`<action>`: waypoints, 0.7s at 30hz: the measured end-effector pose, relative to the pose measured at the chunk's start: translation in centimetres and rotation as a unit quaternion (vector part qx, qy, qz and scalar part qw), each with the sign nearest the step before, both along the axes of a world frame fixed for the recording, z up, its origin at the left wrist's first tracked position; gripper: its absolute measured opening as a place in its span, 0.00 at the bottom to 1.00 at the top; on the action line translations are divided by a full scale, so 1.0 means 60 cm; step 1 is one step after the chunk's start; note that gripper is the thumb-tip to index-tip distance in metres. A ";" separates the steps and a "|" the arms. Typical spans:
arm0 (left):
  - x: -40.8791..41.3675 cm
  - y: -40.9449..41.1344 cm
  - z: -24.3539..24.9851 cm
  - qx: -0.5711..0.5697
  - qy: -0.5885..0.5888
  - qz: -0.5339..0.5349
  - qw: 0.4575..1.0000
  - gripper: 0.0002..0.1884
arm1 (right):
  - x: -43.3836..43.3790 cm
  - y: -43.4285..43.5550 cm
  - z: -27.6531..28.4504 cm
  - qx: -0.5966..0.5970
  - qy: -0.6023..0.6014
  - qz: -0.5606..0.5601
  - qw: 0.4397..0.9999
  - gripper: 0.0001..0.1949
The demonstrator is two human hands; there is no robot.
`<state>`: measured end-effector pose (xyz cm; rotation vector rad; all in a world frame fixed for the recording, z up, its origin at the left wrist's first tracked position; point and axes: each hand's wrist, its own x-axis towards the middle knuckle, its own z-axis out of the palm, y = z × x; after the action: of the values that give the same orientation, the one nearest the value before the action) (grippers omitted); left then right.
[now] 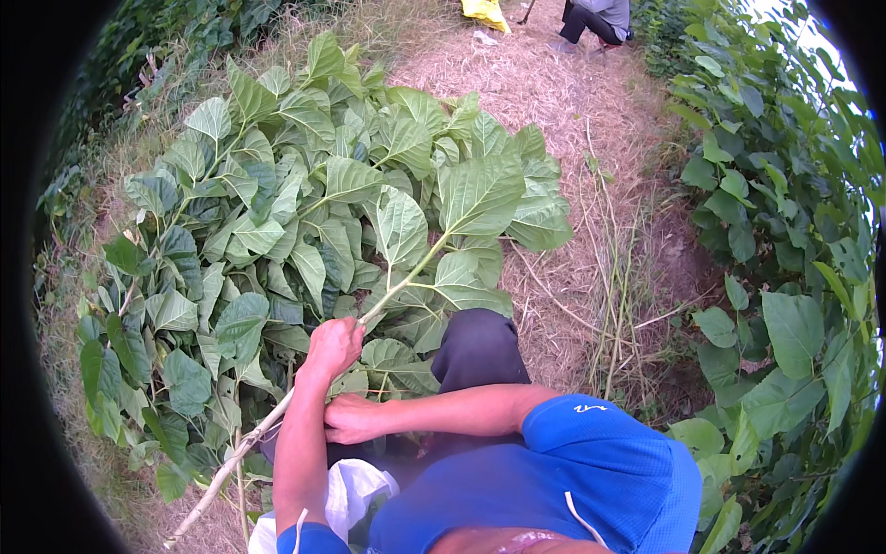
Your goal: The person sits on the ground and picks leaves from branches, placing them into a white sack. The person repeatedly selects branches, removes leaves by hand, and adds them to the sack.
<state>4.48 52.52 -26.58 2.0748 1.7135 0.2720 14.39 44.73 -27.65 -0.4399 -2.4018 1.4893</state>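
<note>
My left hand [337,348] is closed around a long, pale-barked branch [221,471], apparently mulberry, which slants from the lower left to the upper right. Broad green leaves [481,194] grow from its far end. Close behind my left forearm, my right hand [354,418] has curled fingers; whether it grips anything is hidden. A large heap of cut leafy branches [277,228] lies in front of me, against my dark-trousered knee [481,350]. At my lap sits a white sack [360,488], partly covered by my left arm and shirt.
Stripped thin stems [612,311] lie on the dry straw ground [554,277] to the right. Leafy shrubs [775,346] line the right side, and more greenery borders the left. Farther along the path, a person [599,21] sits low, near a yellow bag [486,12].
</note>
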 end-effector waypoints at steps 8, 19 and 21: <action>0.001 0.001 -0.002 -0.003 0.015 0.000 1.000 0.16 | -0.003 -0.003 -0.010 0.010 0.001 -0.006 1.000 0.14; 0.001 0.003 -0.002 -0.007 0.015 0.002 1.000 0.15 | -0.004 -0.001 -0.009 0.006 0.005 0.001 1.000 0.13; 0.001 0.004 -0.004 -0.002 0.016 0.002 1.000 0.15 | -0.004 -0.001 -0.007 0.007 -0.013 0.005 1.000 0.13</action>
<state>4.53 52.77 -26.83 2.0834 1.7345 0.2371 14.17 44.67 -28.04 -0.4471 -2.4381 1.4783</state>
